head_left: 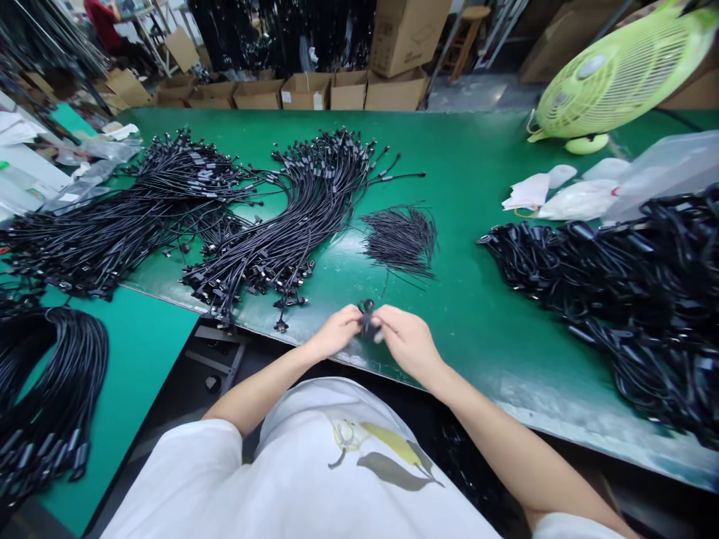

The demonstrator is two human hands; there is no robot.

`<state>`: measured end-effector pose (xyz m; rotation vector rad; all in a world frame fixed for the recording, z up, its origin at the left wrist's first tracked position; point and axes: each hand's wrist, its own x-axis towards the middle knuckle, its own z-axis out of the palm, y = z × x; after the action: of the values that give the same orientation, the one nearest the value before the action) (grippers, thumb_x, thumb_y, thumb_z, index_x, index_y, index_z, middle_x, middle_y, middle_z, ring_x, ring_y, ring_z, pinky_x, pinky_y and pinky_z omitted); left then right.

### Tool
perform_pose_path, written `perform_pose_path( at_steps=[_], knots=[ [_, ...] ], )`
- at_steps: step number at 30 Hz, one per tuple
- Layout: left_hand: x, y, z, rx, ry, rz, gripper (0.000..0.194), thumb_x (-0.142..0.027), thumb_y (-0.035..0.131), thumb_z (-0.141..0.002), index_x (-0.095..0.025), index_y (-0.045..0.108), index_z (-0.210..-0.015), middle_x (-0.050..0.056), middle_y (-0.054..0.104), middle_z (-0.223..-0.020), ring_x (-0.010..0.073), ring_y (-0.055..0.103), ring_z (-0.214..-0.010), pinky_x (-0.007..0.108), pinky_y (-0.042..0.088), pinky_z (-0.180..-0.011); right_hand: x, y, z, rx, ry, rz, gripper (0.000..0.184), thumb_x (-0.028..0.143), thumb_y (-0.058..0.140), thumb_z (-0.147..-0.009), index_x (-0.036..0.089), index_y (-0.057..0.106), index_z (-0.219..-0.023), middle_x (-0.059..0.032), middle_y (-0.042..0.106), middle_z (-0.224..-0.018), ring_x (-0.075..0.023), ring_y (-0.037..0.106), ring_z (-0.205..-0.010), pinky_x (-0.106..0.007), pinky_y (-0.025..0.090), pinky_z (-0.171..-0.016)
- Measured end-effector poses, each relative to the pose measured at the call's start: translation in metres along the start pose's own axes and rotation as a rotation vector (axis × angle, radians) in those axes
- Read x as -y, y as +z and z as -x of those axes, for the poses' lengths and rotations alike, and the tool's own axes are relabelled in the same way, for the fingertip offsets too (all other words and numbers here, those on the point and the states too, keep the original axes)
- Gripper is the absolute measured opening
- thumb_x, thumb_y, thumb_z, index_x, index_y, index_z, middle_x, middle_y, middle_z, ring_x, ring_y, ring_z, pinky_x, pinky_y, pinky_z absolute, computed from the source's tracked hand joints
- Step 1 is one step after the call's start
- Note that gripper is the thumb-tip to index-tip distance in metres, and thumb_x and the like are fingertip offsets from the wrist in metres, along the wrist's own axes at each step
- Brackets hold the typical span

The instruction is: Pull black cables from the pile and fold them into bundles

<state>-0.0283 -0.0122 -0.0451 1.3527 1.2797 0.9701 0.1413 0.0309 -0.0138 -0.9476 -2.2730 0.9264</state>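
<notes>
Between my two hands, just above the front edge of the green table (466, 314), is a small coiled black cable (367, 320). My left hand (340, 331) pinches its left side, while my right hand (405, 338) grips it from the right, the fingertips slightly blurred. A little beyond them lies a pile of thin black ties (400, 238). Left of that pile, a large bundle of loose black cables (303, 217) is spread out with connectors at both ends. On the right, many bundled black cables (618, 277) are heaped up.
A second cable bundle (129, 217) fills the table's left. More cables (73, 359) hang over a lower green surface at left. A green fan (618, 75) and plastic bags (584, 198) sit at right. Cardboard boxes (306, 91) line the far edge. Another person (104, 26) sits far back left.
</notes>
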Motion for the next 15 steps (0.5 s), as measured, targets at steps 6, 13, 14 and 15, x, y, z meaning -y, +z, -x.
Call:
perform_pose_path(
  at_steps=[6,13,14,15],
  knots=[
    [-0.039,-0.014,0.016,0.165,0.205,0.056,0.029,-0.021,0.045,-0.086,-0.017,0.074,-0.084,0.006,0.062,-0.091,0.0177,0.057,-0.089,0.029,0.044,-0.085,-0.007,0.01,0.002,0.155,0.044,-0.054,0.033,0.032,0.04,-0.093,0.02,0.053,-0.065,-0.0008,0.059,-0.067,-0.0143,0.054,-0.065,-0.025,0.036,-0.062],
    [-0.01,0.016,0.03,0.1,-0.089,0.056,0.025,-0.03,0.039,-0.092,-0.016,0.06,-0.089,-0.001,0.056,-0.067,0.0127,0.053,-0.063,0.026,0.045,-0.066,-0.016,0.001,0.001,0.067,0.029,0.08,0.031,0.03,0.04,-0.093,0.02,0.056,-0.069,-0.0034,0.061,-0.072,-0.0155,0.054,-0.069,-0.026,0.037,-0.066],
    [-0.004,0.017,0.027,0.039,-0.117,0.105,0.028,-0.033,0.036,-0.094,-0.016,0.057,-0.084,-0.001,0.053,-0.065,0.0123,0.051,-0.061,0.026,0.044,-0.064,-0.014,0.001,0.002,0.06,0.019,0.081,0.03,0.03,0.041,-0.093,0.02,0.057,-0.069,-0.004,0.061,-0.073,-0.0157,0.054,-0.07,-0.027,0.037,-0.066],
    [-0.001,0.017,0.025,-0.014,-0.119,0.111,0.03,-0.036,0.036,-0.094,-0.017,0.054,-0.081,-0.002,0.052,-0.065,0.0122,0.05,-0.061,0.026,0.044,-0.064,-0.012,0.001,0.003,0.054,0.009,0.068,0.029,0.029,0.041,-0.093,0.019,0.057,-0.07,-0.0043,0.061,-0.074,-0.0158,0.054,-0.07,-0.027,0.037,-0.066]
  ],
)
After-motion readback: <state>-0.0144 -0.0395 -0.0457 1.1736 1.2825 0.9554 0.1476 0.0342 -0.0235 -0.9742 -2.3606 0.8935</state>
